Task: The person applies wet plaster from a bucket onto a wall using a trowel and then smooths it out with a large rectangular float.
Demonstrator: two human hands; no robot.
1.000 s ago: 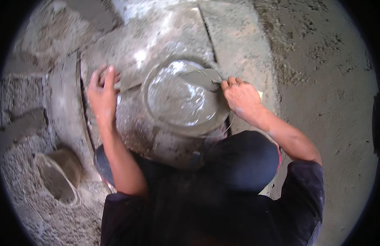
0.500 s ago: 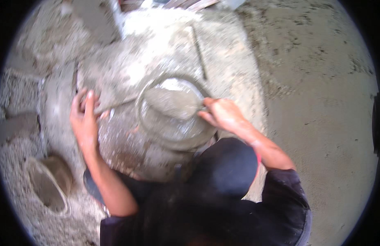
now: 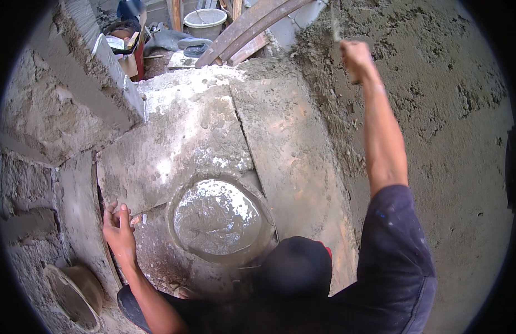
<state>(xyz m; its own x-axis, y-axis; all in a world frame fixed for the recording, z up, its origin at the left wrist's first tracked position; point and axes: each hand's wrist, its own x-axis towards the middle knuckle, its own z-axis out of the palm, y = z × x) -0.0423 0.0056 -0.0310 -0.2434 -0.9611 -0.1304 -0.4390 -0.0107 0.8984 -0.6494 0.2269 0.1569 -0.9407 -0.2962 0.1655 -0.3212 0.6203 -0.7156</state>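
My right hand [image 3: 357,60] is stretched far forward at the upper right, closed on a trowel [image 3: 336,23]. The trowel's narrow outline is blurred against the wet wall surface, and its handle is mostly hidden in my fist. Coarse grey mortar [image 3: 402,83] coats that surface. At the left my left hand [image 3: 120,234] hovers over the boards, fingers apart and nothing visible in it. Between my arms stands a round basin [image 3: 174,245] with wet grey cement mix [image 3: 219,220] inside, its top shiny with water.
Mortar-stained boards [image 3: 291,128] lie around the basin. A tilted bucket [image 3: 82,295] sits at the lower left. Farther off are a white bucket [image 3: 205,22], curved planks [image 3: 252,28] and a red box [image 3: 136,58] of odds and ends. A rough block wall [image 3: 63,94] borders the left.
My right hand has swung the trowel from above the basin, where it carried a mortar load, up and forward to the wall surface. The view has shifted forward. My left hand stays open.
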